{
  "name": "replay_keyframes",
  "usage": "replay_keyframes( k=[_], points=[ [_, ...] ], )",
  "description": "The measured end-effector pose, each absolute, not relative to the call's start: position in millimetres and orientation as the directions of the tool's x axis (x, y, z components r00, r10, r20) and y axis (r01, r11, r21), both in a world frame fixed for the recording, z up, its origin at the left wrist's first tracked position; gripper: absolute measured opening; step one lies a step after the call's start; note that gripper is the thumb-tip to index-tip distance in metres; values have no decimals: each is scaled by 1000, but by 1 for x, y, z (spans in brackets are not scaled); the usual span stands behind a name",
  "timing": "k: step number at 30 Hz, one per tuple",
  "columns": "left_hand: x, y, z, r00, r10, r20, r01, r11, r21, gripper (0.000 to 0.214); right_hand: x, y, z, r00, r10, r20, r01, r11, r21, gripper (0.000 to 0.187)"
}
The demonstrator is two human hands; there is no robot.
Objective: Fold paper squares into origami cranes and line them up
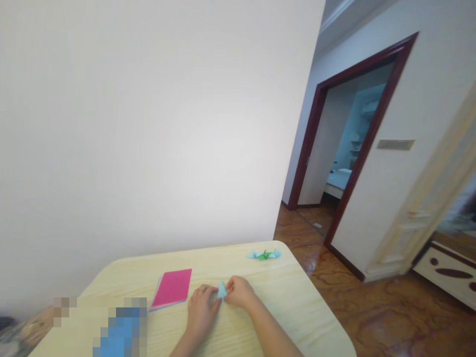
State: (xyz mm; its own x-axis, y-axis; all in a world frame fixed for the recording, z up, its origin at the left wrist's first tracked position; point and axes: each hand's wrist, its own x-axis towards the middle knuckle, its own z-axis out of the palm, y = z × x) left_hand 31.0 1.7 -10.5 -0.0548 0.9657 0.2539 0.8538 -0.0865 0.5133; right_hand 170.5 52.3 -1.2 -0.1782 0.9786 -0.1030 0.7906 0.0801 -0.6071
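Nearest to us, our left hand [201, 311] and right hand [240, 292] come together over the bench [297, 310], and neither is spread. Both are curled inward, with the fingers closed, pinching a folded light-blue paper [222, 290] from either side. The paper stands up between the fingertips as a small pointed triangle, held just above the bench, and its lower part is hidden by our fingers. The hands are almost touching each other around it.

For a piece this small, we do best with a firm, even pinch close to the fold. Keeping both wrists low and steady helps the layers stay lined up, and pressing along a crease with a fingertip keeps it sharp.

At about 10 o'clock from our hands, a stack of pink paper [171, 288] lies on the bench, with a blue sheet showing at its edge. At 7 to 8 o'clock, a blurred patch [119, 327] hides whatever lies there, so we cannot tell what it is.

Farther off at 12 to 1 o'clock, near the bench's far edge, sit origami cranes [263, 255] in green and pale blue. Beyond the bench at 2 o'clock, a polished wood floor [372, 317] runs toward a dark-framed doorway [305, 148].
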Motion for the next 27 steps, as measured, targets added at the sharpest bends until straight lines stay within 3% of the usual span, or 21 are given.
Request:
replay_keyframes(
  k=[15,22,27],
  points=[
    [27,1,-17,-14,927,374,786,-221,577,2,175,43,-5,-209,978,-7,760,158,-630,14],
    [22,3,-21,23,928,372,752,-262,605,7,178,36,-12,-194,979,63,734,187,-653,10],
    [23,3,-18,20,928,372,755,-258,603,10,178,32,-14,-175,979,100,706,196,-680,20]
  ],
)
